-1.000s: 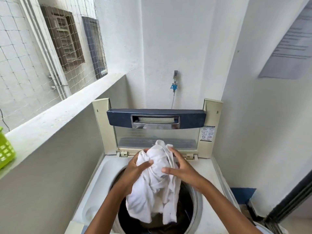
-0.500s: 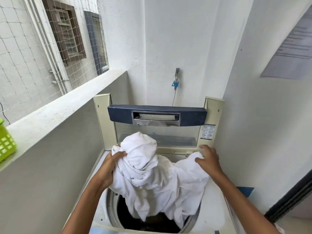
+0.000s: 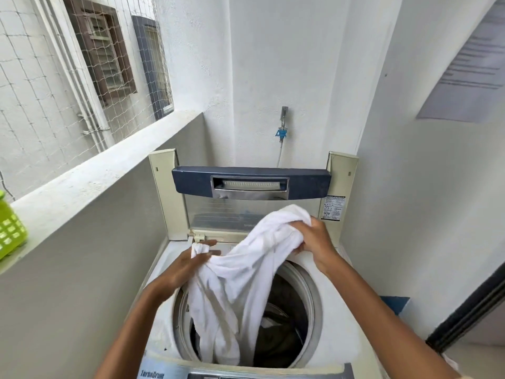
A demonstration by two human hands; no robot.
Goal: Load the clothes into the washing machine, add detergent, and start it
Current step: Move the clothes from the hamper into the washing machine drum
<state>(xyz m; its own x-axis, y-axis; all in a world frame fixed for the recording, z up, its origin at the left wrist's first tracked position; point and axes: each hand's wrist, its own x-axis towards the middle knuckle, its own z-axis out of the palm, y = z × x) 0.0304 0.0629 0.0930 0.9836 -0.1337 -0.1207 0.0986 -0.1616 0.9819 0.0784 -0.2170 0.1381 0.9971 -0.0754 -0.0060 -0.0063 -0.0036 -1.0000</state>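
Observation:
A white top-loading washing machine stands below me with its lid raised upright at the back. A white garment hangs stretched over the open drum. My left hand grips one end of the garment at the drum's left rear. My right hand grips a bunched upper part near the lid's right hinge. The garment's lower folds drop into the drum, where dark clothes lie. The control panel shows at the bottom edge.
A concrete ledge runs along the left, with a green plastic basket on it. A tap with a blue fitting is on the back wall. The right wall is close; a dark door frame is at the lower right.
Both hands have pulled the garment apart and shifted it: the right hand rose with a bunched part, the left hand dropped toward the drum's rim, and more cloth hangs into the drum.

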